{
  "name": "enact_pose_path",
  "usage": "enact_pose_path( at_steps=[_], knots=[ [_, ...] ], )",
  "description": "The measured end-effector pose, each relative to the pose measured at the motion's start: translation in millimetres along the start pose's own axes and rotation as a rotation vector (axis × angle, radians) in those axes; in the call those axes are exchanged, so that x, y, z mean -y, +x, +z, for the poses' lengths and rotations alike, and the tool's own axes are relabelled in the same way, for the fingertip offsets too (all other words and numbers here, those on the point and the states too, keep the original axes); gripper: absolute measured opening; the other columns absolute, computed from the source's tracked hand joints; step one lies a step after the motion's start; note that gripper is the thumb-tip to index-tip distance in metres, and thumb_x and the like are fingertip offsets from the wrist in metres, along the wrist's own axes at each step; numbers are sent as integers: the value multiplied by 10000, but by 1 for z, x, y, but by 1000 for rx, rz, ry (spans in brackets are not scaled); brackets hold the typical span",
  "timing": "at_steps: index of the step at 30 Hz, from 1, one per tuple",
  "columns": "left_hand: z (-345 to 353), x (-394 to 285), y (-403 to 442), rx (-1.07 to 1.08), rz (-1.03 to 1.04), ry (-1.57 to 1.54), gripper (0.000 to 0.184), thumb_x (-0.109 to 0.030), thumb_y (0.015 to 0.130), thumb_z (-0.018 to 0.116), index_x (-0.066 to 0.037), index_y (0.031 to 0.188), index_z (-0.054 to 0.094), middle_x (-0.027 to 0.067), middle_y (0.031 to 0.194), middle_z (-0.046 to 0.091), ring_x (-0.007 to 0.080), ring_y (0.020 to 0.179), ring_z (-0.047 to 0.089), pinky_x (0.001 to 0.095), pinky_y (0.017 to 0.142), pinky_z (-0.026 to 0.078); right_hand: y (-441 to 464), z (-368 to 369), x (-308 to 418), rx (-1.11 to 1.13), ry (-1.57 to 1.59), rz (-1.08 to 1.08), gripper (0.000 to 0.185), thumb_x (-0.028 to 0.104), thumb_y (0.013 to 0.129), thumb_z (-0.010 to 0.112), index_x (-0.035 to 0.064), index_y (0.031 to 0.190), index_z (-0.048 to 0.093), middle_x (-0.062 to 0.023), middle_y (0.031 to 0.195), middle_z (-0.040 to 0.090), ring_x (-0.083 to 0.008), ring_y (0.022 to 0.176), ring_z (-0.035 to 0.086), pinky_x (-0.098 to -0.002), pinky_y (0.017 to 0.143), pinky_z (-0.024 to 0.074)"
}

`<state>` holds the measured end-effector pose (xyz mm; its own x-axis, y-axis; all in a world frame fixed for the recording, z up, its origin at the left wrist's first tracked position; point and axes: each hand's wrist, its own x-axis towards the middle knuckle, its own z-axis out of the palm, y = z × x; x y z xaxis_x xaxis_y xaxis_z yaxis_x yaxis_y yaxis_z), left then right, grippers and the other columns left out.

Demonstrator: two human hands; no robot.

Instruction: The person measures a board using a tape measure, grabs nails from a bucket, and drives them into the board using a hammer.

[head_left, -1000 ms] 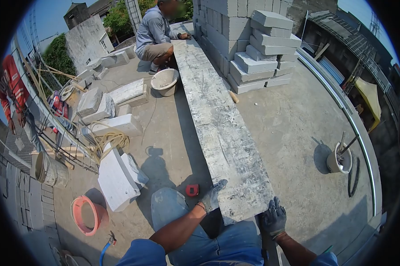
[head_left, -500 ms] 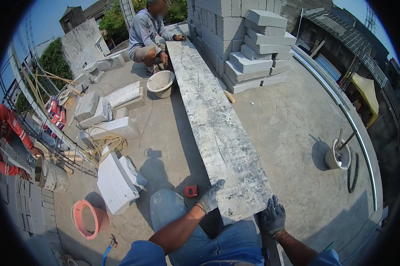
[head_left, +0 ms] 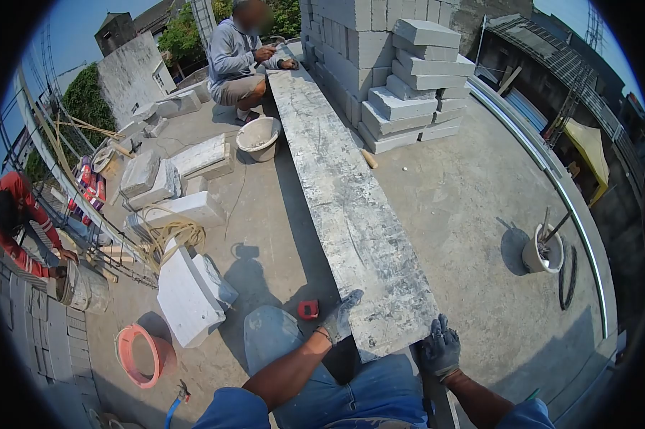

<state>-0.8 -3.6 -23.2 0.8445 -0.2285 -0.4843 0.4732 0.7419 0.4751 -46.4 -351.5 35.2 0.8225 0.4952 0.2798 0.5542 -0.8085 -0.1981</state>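
Observation:
A long, narrow, mottled grey-white board (head_left: 365, 214) runs from between my knees to a crouching person (head_left: 240, 64) at the far end. My left hand (head_left: 342, 314), in a grey glove, grips the board's near left edge, its fingertips on the top face. At the near right corner my right hand (head_left: 442, 349), in a dark grey glove, holds the edge with its thumb side hidden. A red tape measure (head_left: 308, 309) lies on the floor just left of my left hand. The far person has one hand on the board's end and the other raised above it.
Pale blocks (head_left: 401, 107) are stacked at the upper right. A white bucket with tools (head_left: 543, 250) stands right, a mortar basin (head_left: 259, 139) left of the board, a pink bucket (head_left: 145, 355) lower left. A person in red (head_left: 29, 214) bends over a bucket (head_left: 86, 287).
The far person's free hand has come up from the basin to above the board. The person in red has bent down to the bucket. My hands stay on the board.

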Motion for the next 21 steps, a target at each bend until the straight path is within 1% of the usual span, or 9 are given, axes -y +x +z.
enact_pose_path(
  at_steps=[2, 4, 9, 11, 13, 17, 19, 20, 21],
  knots=[
    [7, -4, -3, -20, -13, 4, 547, -238, 1007, 586, -70, 1502, 427, 25, 1530, 460, 173, 1406, 430, 382, 1159, 367, 3, -4, 3, 11, 0, 2, 241, 201, 830, 622, 34, 998, 670, -283, 1412, 514, -480, 1339, 482, -538, 904, 461],
    [13, -6, -7, -30, -9, 12, 549, -237, 1005, 588, -71, 1503, 426, 25, 1531, 459, 172, 1407, 428, 384, 1160, 365, 7, -10, 5, -2, -64, -45, 606, 196, 821, 634, -103, 1335, 517, -362, 1393, 506, -410, 1124, 621, -493, 930, 464],
    [1, -2, 1, -9, -32, 1, 556, -236, 1002, 592, -76, 1507, 422, 24, 1534, 456, 168, 1409, 425, 386, 1161, 362, 15, -21, 13, 0, -59, -26, 602, 197, 820, 632, -101, 1331, 522, -358, 1397, 504, -405, 1113, 622, -490, 936, 462],
    [-3, 1, 3, 6, -7, 16, 554, -241, 1004, 592, -78, 1506, 425, 24, 1533, 456, 171, 1411, 423, 385, 1158, 365, 12, -19, 12, 3, -64, -22, 599, 198, 821, 631, -101, 1329, 523, -357, 1397, 505, -405, 1112, 621, -490, 939, 460],
    [1, -1, 2, -8, -16, 1, 548, -240, 1004, 591, -78, 1502, 431, 24, 1531, 459, 172, 1407, 429, 381, 1156, 367, 8, -12, 6, -7, -89, -58, 596, 199, 817, 633, -94, 1325, 529, -353, 1398, 506, -407, 1121, 618, -490, 944, 456],
    [18, -7, -9, -67, -30, -30, 532, -231, 1005, 589, -74, 1493, 445, 26, 1524, 468, 175, 1392, 447, 370, 1153, 371, 9, -15, 7, 2, -89, -54, 606, 198, 812, 635, -86, 1336, 524, -346, 1402, 506, -409, 1132, 615, -490, 947, 453],
    [15, -6, -7, -47, -38, -54, 530, -230, 1006, 588, -72, 1491, 448, 27, 1521, 472, 176, 1387, 454, 370, 1152, 372, 12, -21, 9, 10, -142, -124, 612, 194, 807, 636, -85, 1339, 517, -346, 1399, 509, -409, 1144, 613, -487, 944, 455],
    [12, -5, -5, -28, -46, -79, 527, -229, 1006, 587, -70, 1489, 450, 28, 1518, 476, 178, 1382, 460, 370, 1152, 372, 10, -18, 8, 10, -142, -123, 612, 194, 807, 636, -85, 1339, 517, -346, 1399, 509, -409, 1144, 613, -487, 944, 455],
    [9, -3, -3, -29, -47, -79, 527, -229, 1006, 587, -70, 1489, 450, 28, 1518, 476, 178, 1382, 460, 370, 1152, 372, 6, -11, 6, 11, -84, -64, 443, 213, 839, 620, -32, 1206, 580, -317, 1416, 504, -443, 1254, 535, -515, 947, 446]
  ],
)
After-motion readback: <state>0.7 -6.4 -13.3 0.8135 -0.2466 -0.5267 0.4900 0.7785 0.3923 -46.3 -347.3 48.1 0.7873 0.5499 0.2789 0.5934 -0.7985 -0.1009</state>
